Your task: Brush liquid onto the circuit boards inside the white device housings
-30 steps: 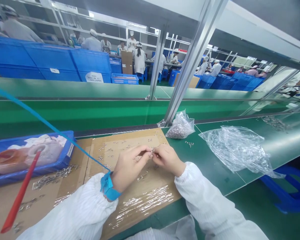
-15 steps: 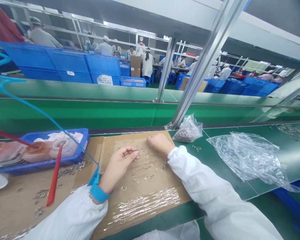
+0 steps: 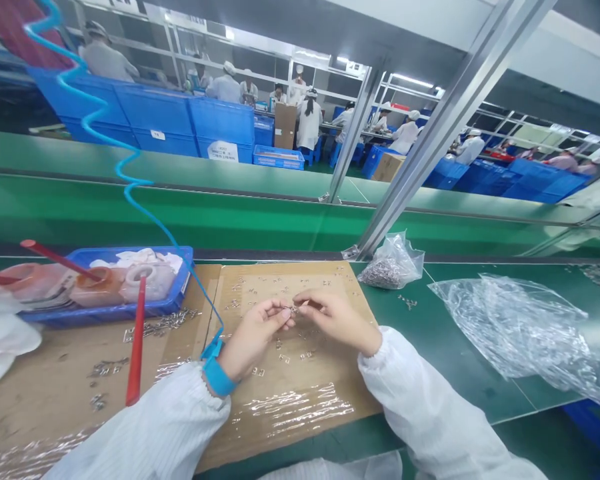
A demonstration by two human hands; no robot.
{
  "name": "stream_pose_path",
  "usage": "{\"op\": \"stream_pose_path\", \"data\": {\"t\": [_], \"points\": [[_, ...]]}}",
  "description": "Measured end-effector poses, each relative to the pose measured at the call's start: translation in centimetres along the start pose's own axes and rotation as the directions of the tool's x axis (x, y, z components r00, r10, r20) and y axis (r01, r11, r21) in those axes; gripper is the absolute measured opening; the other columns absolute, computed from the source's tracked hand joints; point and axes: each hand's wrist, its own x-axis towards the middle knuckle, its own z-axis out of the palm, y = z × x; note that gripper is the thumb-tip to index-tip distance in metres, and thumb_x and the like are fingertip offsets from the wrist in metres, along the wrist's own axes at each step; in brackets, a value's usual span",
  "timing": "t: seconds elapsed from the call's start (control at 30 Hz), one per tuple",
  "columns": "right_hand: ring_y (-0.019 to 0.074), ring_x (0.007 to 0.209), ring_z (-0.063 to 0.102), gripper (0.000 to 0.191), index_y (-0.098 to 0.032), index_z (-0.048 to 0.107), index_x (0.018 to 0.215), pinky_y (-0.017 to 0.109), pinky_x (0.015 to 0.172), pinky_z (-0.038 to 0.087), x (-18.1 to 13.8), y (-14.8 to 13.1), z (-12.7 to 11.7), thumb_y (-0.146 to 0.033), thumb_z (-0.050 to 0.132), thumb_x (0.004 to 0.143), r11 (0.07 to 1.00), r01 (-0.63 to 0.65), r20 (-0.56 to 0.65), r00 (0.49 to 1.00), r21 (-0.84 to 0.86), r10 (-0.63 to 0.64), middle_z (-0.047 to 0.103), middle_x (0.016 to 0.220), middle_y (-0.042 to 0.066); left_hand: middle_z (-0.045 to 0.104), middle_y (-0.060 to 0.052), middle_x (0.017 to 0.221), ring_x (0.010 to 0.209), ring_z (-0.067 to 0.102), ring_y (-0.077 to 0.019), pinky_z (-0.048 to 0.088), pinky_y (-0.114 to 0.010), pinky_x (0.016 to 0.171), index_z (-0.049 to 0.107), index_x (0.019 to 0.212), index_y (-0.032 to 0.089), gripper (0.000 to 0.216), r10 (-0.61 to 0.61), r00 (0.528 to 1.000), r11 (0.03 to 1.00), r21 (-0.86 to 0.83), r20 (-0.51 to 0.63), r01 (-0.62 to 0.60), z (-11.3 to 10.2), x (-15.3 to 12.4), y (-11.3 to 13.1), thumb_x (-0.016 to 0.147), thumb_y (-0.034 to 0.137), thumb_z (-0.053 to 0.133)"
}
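My left hand [image 3: 256, 335], with a blue wrist strap [image 3: 216, 375] on its wrist, pinches a small metal part [image 3: 293, 309] over the cardboard sheet [image 3: 300, 390]. Thumb and fingers of my right hand [image 3: 336, 321] close in on the same part from the other side. The two hands nearly meet, and their fingers hide most of what they hold. Small metal pieces [image 3: 258, 371] lie scattered on the cardboard around and beneath them. Clear tape [image 3: 305, 403] covers the sheet's near part.
A blue tray [image 3: 105, 313] with bottles and red-handled tools [image 3: 137, 347] stands left, near loose metal parts [image 3: 167, 323]. Right are a bag of parts [image 3: 390, 263] and clear plastic bags [image 3: 520, 327]. A blue coiled cord [image 3: 165, 230] runs to my strap. Metal posts [image 3: 405, 173] rise behind; people work beyond.
My right hand has come back from the far side of the cardboard to meet my left hand at the small part. The view has shifted slightly left.
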Motion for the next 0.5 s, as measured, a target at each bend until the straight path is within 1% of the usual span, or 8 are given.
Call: {"op": "stream_pose_path", "data": {"t": [0.07,0.13,0.2,0.23,0.27,0.33,0.43,0.5], "points": [[0.0142,0.089,0.064,0.02,-0.019,0.064,0.105,0.027,0.079,0.051,-0.6,-0.1,0.7,-0.02,0.049,0.092,0.967,-0.02,0.017,1.0,0.254,0.017,0.068,0.1,0.004,0.062,0.001,0.07,0.066,0.056,-0.0096,0.043,-0.023,0.066,0.062,0.077,0.014,0.034,-0.002,1.0,0.999,-0.032,0.025,0.003,0.1,-0.1,0.0,0.059,0.036,0.081],[0.0141,0.08,0.064,0.022,-0.019,0.064,0.104,0.028,0.074,0.053,-1.0,0.0,1.1,-0.027,0.047,0.093,0.895,-0.074,0.06,0.997,0.44,0.053,0.068,0.091,0.005,0.063,0.001,0.07,0.067,0.056,-0.0094,0.043,-0.023,0.066,0.062,0.077,0.014,0.034,-0.006,0.999,0.998,-0.068,0.046,0.01,0.1,-0.2,0.0,0.059,0.035,0.082],[0.0136,0.075,0.064,0.024,-0.017,0.064,0.102,0.028,0.07,0.054,-1.2,-0.1,1.4,-0.035,0.051,0.091,0.808,-0.131,0.079,0.991,0.575,0.104,0.067,0.086,0.005,0.063,0.001,0.07,0.067,0.056,-0.0089,0.044,-0.022,0.066,0.062,0.078,0.014,0.034,-0.015,0.998,0.996,-0.089,0.058,0.02,0.1,-0.2,0.0,0.06,0.035,0.082],[0.0136,0.074,0.064,0.025,-0.017,0.064,0.1,0.028,0.07,0.054,-1.2,-0.2,1.5,-0.037,0.054,0.089,0.778,-0.15,0.078,0.988,0.611,0.13,0.067,0.085,0.005,0.064,0.001,0.071,0.067,0.056,-0.0086,0.044,-0.022,0.066,0.062,0.079,0.014,0.034,-0.017,0.998,0.996,-0.091,0.058,0.022,0.1,-0.2,0.0,0.061,0.034,0.082],[0.0136,0.074,0.064,0.025,-0.017,0.065,0.097,0.028,0.07,0.054,-1.3,-0.3,1.5,-0.038,0.058,0.086,0.763,-0.165,0.073,0.985,0.625,0.154,0.067,0.085,0.005,0.064,0.001,0.071,0.066,0.056,-0.0084,0.044,-0.022,0.066,0.062,0.079,0.014,0.034,-0.017,0.998,0.996,-0.088,0.055,0.021,0.1,-0.2,-0.1,0.061,0.034,0.082],[0.0137,0.073,0.063,0.022,-0.017,0.066,0.092,0.028,0.069,0.054,-1.3,-0.4,1.7,-0.037,0.062,0.083,0.766,-0.188,0.048,0.978,0.615,0.201,0.067,0.085,0.005,0.064,0.001,0.07,0.066,0.057,-0.0082,0.044,-0.021,0.065,0.061,0.078,0.014,0.033,-0.011,0.999,0.997,-0.076,0.051,0.015,0.0,-0.1,-0.2,0.062,0.034,0.082],[0.0138,0.072,0.063,0.017,-0.017,0.066,0.087,0.027,0.067,0.053,-1.3,-0.4,1.9,-0.032,0.059,0.085,0.797,-0.188,-0.012,0.971,0.574,0.237,0.067,0.081,0.004,0.065,0.001,0.068,0.065,0.059,-0.0088,0.045,-0.021,0.065,0.06,0.082,0.015,0.036,-0.005,0.999,0.999,-0.048,0.037,0.007,-0.1,0.1,-0.5,0.061,0.034,0.082],[0.0138,0.071,0.063,0.016,-0.017,0.065,0.087,0.027,0.066,0.052,-1.3,-0.2,2.2,-0.03,0.057,0.086,0.827,-0.169,-0.061,0.969,0.536,0.238,0.066,0.079,0.003,0.066,0.001,0.068,0.066,0.061,-0.0094,0.046,-0.021,0.065,0.06,0.084,0.015,0.039,-0.013,1.0,1.0,-0.026,0.021,0.013,-0.2,0.1,-0.7,0.06,0.035,0.083]]}}
